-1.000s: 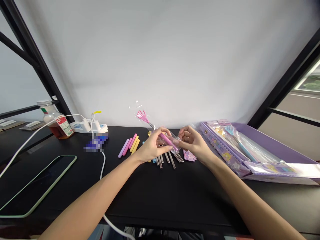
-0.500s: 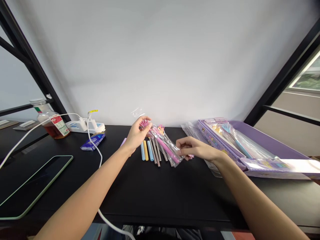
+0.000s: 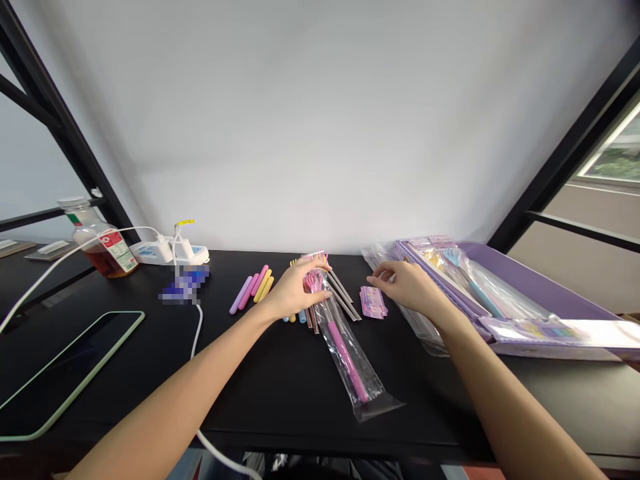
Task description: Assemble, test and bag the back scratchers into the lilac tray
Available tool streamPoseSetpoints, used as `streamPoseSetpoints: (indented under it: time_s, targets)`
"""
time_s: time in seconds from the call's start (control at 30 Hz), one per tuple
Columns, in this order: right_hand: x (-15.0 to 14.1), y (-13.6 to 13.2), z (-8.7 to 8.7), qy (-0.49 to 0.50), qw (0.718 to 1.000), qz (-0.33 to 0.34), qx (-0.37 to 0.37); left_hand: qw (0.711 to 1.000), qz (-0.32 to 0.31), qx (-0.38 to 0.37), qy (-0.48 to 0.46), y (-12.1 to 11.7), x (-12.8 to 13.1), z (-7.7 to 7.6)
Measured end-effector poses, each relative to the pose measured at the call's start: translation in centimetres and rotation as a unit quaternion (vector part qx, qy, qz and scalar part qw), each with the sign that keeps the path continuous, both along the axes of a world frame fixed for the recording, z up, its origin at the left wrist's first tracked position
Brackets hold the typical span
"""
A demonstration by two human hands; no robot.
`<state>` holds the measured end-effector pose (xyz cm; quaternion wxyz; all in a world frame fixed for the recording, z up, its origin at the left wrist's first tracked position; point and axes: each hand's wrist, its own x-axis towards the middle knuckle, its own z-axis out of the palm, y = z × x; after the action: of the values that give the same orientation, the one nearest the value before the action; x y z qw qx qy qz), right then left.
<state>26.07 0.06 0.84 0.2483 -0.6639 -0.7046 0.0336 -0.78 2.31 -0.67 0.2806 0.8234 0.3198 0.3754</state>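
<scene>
My left hand (image 3: 299, 288) is closed on the top of a clear plastic bag holding a pink back scratcher (image 3: 349, 363). The scratcher's claw lies by my fingers, and its pink handle slants down toward the front. My right hand (image 3: 407, 287) is apart from the bag, its fingers loosely bent with nothing seen in them. Just left of it lies a small pile of pink printed cards (image 3: 373, 303). Behind my left hand are several metal rods (image 3: 345, 293), partly hidden by it. Coloured handle tubes (image 3: 242, 294) in purple, pink and yellow lie to its left.
On the right stands a purple box (image 3: 540, 280) with a bagged blue scratcher (image 3: 477, 287) on it; clear bags (image 3: 425, 330) lie beside it. At left are a phone-like tablet (image 3: 65, 373), a white cable (image 3: 199, 327), a power strip (image 3: 150, 252) and a bottle (image 3: 113, 253).
The bagged scratcher has swung down, its handle end now toward the front of the table. My right hand has let go of the bag and moved right, uncovering the pink cards.
</scene>
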Motion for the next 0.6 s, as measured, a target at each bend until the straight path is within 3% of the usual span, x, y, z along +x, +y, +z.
streamPoseSetpoints:
  time_s: [0.2,0.6]
  targets:
    - [0.9,0.4,-1.1,-0.08,0.992,-0.039,-0.084,0.995,0.011,0.04,0.095,0.3,-0.2,-0.9]
    - [1.0,1.1,-2.5,-0.024,0.997,-0.049,-0.046,0.995,0.088,0.039,-0.014,1.6,-0.9,-0.8]
